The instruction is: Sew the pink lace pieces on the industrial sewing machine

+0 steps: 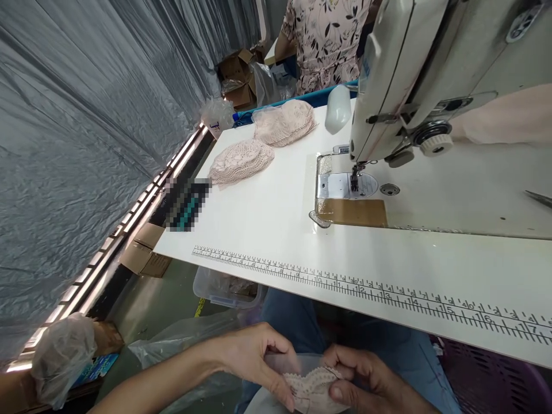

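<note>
Low in the view, over the lap, both hands grip a pale pink piece of lace fabric (314,388) with a scalloped edge. My left hand (259,359) pinches its left side between thumb and fingers. On its right side, my right hand (366,379) has thumb and fingers closed on it. Sheer whitish material shows around and behind the lace. Above the hands, on the white table (259,218), stands a sewing machine (401,75), its presser foot (355,179) over the metal plate. Two stacks of pink lace pieces (241,161) (284,122) lie at the table's far left.
A printed ruler (319,280) runs along the table's front edge. Scissor tips (539,199) show at far right. Under the table sits a clear plastic bin (228,287). Cardboard boxes (146,253) stand left. Across the table is a person in a floral top (328,40).
</note>
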The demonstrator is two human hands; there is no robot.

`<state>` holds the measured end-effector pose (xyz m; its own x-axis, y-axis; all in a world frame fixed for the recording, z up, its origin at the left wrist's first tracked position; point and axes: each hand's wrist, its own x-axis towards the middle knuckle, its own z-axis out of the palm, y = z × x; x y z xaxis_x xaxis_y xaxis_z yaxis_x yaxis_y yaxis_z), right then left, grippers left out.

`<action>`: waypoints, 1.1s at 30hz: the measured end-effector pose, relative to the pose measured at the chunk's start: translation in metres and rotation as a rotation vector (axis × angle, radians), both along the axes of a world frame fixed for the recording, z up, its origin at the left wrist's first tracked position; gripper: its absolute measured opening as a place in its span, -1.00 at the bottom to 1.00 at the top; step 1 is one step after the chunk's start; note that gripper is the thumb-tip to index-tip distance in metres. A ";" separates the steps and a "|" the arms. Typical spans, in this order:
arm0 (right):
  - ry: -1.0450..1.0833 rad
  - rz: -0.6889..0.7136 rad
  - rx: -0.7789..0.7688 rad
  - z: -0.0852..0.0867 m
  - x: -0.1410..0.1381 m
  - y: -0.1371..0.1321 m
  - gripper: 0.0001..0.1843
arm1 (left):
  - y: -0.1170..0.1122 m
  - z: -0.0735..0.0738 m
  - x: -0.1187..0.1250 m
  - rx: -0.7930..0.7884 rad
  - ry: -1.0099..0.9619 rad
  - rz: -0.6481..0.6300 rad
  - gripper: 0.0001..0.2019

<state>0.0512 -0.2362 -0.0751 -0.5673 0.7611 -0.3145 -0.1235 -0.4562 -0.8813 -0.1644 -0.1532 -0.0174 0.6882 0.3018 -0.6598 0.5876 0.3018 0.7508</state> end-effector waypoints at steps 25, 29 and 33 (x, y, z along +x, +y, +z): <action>-0.171 0.044 0.004 0.014 -0.021 0.015 -0.70 | -0.005 -0.010 0.002 0.077 -0.070 0.012 -0.62; -0.153 0.030 -0.027 0.015 -0.022 0.014 -0.73 | -0.006 -0.008 -0.001 -0.012 0.013 0.037 -0.59; -0.133 0.036 -0.045 0.016 -0.019 0.015 -0.72 | -0.007 -0.004 0.000 -0.008 0.036 0.060 -0.58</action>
<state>0.0324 -0.2214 -0.0595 -0.5454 0.7241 -0.4222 0.0103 -0.4979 -0.8672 -0.1649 -0.1598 -0.0213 0.6448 0.3361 -0.6865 0.5951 0.3429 0.7268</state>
